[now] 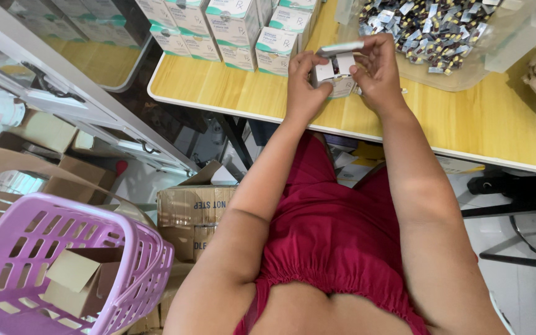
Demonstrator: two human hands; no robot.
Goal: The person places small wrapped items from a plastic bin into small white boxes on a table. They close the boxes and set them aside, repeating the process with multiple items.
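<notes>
Both hands, left hand [304, 80] and right hand [375, 71], grip a small white carton [336, 74] over the desk [218, 93], flap open; finished boxes [231, 31] stacked behind, blister packs [429, 31] still piled.

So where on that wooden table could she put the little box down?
Bare wood lies on the table between the stacked white-and-green cartons and its near edge, and right of the right hand. The far side is crowded by the tub of blister packs.
</notes>
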